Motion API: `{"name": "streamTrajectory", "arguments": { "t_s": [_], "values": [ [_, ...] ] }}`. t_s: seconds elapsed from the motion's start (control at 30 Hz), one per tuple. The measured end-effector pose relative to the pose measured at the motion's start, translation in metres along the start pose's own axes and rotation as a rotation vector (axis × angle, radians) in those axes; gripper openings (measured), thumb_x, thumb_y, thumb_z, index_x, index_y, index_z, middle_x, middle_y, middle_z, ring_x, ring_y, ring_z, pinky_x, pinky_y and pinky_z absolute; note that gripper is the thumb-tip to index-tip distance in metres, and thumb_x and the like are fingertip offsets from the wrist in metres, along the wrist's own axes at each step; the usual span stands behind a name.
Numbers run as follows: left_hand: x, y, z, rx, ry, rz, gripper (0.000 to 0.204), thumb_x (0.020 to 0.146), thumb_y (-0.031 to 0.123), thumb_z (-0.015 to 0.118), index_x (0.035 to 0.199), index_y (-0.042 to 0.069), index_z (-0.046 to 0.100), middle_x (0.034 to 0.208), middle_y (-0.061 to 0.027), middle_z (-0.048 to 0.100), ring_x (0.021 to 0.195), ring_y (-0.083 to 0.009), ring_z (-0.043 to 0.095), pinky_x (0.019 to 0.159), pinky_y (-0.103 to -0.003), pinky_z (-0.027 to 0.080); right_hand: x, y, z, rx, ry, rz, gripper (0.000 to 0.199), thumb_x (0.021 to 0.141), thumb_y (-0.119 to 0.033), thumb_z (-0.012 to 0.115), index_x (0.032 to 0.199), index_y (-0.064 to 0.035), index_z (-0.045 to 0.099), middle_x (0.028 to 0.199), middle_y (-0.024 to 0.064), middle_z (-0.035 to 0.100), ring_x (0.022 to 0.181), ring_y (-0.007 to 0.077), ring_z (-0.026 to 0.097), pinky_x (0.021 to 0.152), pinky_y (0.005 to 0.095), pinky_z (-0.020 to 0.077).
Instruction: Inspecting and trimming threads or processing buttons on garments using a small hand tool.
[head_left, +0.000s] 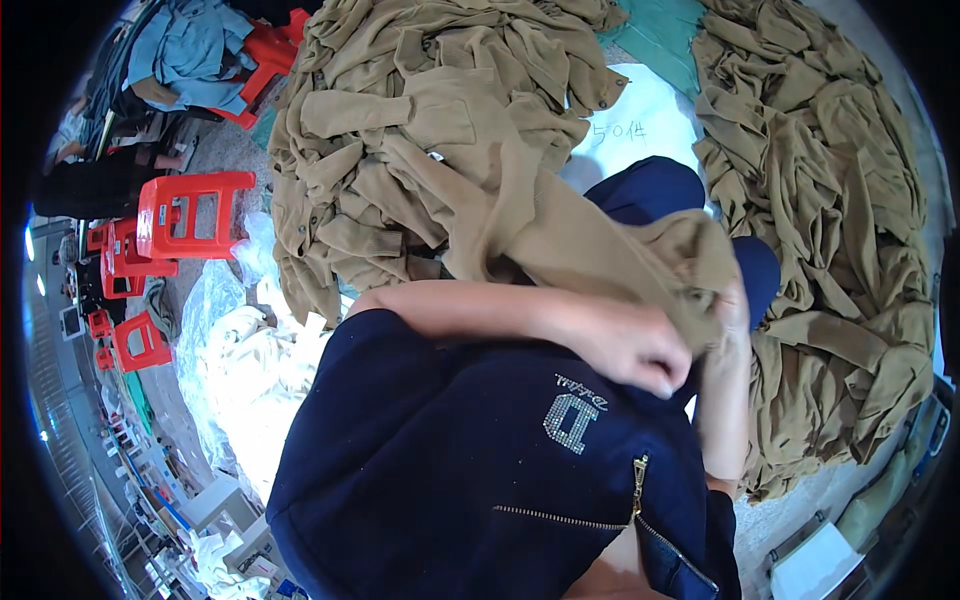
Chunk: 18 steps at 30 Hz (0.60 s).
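Note:
A tan knit garment (560,225) stretches from the heap in front of me across my dark-blue-clad legs. Its near end is bunched up and slightly blurred by motion. My right hand (735,305) grips that bunched end from its right side, with the fingers partly behind the cloth. Just left of it, over my lap, my left hand (640,350) is closed, the fingers curled in and the thumb against them. Whatever it may pinch is too small or hidden to make out.
Tan garments lie in a big heap (350,160) ahead and another pile (810,200) at right. Between them is a white sheet (640,110) with handwriting. Red plastic stools (190,215), blue clothes (190,50), white cloth in clear plastic (260,370) and a person in black (90,185) are at left.

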<state>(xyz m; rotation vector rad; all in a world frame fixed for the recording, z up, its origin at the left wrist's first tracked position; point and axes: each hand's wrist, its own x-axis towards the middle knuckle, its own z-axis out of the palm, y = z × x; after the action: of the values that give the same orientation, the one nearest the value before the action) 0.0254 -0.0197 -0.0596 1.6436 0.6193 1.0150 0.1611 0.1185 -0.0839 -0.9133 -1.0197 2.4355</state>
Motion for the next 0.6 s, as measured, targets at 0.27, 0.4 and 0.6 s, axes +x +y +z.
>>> {"name": "streamTrajectory", "arguments": {
  "t_s": [0.27, 0.4, 0.6],
  "values": [
    [-0.134, -0.13, -0.153, 1.28, 0.604, -0.596, 0.053, 0.079, 0.012, 0.058, 0.131, 0.015, 0.05, 0.141, -0.0134, 0.044, 0.135, -0.0346, 0.032, 0.108, -0.049, 0.028, -0.053, -0.009, -0.049, 0.335, 0.06, -0.212, 0.043, 0.088, -0.015, 0.063, 0.128, -0.0007, 0.054, 0.123, 0.0131, 0.061, 0.112, 0.0261, 0.06, 0.097, 0.043, 0.0496],
    [-0.2, -0.188, -0.181, 1.537, -0.357, -1.228, 0.042, 0.086, 0.018, 0.053, 0.128, 0.016, 0.057, 0.146, -0.0062, 0.041, 0.135, -0.0324, 0.034, 0.106, -0.056, 0.027, -0.084, -0.033, -0.039, 0.255, 0.3, -0.31, 0.046, 0.082, -0.007, 0.059, 0.127, -0.0026, 0.054, 0.118, 0.0125, 0.062, 0.107, 0.0268, 0.062, 0.093, 0.0432, 0.0517],
    [-0.196, -0.195, -0.193, 1.456, 0.303, -1.132, 0.043, 0.086, 0.012, 0.051, 0.129, 0.014, 0.056, 0.14, -0.0103, 0.045, 0.104, -0.0309, 0.061, 0.091, -0.046, 0.048, -0.135, -0.097, -0.172, 0.355, 0.272, -0.618, 0.043, 0.093, -0.018, 0.049, 0.128, 0.0067, 0.05, 0.127, 0.0255, 0.055, 0.124, 0.0375, 0.049, 0.099, 0.0592, 0.0445]
  ]
}}
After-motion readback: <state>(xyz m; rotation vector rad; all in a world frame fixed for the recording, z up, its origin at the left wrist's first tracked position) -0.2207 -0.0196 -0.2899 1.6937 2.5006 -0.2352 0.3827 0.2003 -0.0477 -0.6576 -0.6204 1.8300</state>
